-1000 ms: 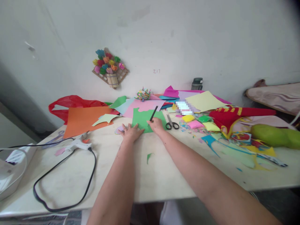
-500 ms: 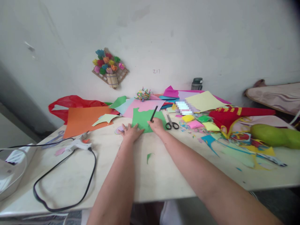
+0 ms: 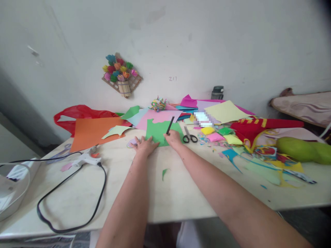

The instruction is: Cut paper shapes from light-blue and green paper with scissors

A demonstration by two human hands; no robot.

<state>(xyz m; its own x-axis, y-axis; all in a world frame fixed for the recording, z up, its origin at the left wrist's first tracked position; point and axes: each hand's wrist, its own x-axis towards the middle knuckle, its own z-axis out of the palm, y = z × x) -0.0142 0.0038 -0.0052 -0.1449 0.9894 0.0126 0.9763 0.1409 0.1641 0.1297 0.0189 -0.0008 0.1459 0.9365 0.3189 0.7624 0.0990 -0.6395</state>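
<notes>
A green sheet of paper (image 3: pixel 157 128) with an uneven top edge lies flat on the pale table (image 3: pixel 178 196). Fingers spread, my left hand (image 3: pixel 144 147) presses on its lower left part. My right hand (image 3: pixel 173 138) is closed round a black pen (image 3: pixel 170 124) over the sheet's lower right; the pen's tip is hidden. Just right of the sheet are scissors (image 3: pixel 190 135) with black handles. A small purple paper piece (image 3: pixel 131 143) touches my left fingertips, and a green scrap (image 3: pixel 164 174) lies nearer me.
Orange paper (image 3: pixel 90 132) and a white device with a black cable (image 3: pixel 103 187) are at left. Coloured sheets (image 3: pixel 224 111) lie behind, with packets (image 3: pixel 216 137), paper scraps (image 3: pixel 230 156) and a green bag-like object (image 3: pixel 297 148) at right. A bottle (image 3: pixel 217 92) stands by the wall.
My right hand has shifted very slightly with the pen over the green sheet. My left hand stays in place.
</notes>
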